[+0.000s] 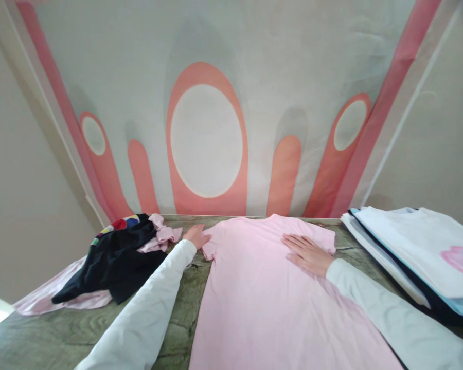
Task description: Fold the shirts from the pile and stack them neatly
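Observation:
A pale pink T-shirt (254, 293) lies spread flat on the wood-grain table (179, 303), neck towards the far edge. My left hand (196, 236) reaches to the shirt's left sleeve, fingers closed on the sleeve's edge. Flat on the shirt's right shoulder area rests my right hand (306, 252), fingers stretched out and together, holding nothing. Both arms wear white long sleeves.
A heap of clothes, black (113, 259) over pink with coloured patches, lies at the far left. A stack of folded garments (416, 252), white on top with a pink print, sits at the right. A grey and coral banner (206, 139) hangs behind the table.

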A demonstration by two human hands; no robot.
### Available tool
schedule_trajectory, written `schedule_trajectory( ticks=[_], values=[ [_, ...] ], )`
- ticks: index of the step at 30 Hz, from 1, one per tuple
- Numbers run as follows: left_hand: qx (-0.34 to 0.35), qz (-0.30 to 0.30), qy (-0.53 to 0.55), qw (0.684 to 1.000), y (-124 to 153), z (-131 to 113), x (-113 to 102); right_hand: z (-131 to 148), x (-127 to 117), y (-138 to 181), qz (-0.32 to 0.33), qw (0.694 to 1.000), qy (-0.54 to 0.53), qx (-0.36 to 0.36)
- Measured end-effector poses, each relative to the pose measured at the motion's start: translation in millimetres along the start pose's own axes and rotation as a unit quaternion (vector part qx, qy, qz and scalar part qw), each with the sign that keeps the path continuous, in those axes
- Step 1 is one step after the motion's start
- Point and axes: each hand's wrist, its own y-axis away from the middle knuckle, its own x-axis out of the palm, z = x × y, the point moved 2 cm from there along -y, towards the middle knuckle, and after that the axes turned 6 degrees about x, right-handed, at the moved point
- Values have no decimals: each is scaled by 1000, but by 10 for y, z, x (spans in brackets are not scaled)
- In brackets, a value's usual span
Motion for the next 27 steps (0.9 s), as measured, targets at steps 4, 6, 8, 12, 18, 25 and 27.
schedule_trajectory(
  ticks=[4,6,8,12,18,25,27],
  values=[
    [-6,-27,19,999,22,72,22,-69,-15,-32,-1,1000,2,-4],
    [-13,-56,42,997,17,57,44,-78,-17,-35,-1,1000,3,-2],
    [-22,-87,73,993,6,39,50,-77,-19,-32,-1,1000,3,-3],
    [-34,-122,111,986,-33,10,18,-59,-38,-24,-5,1000,-2,-3],
    [-61,-159,151,974,-88,0,6,-34,-51,-9,-14,1000,-15,-2],
    [-150,-49,396,905,-35,178,9,54,-410,80,-56,998,-41,3],
    [-153,-11,419,895,-3,212,-30,296,-583,125,-33,997,-68,-16]
  ],
)
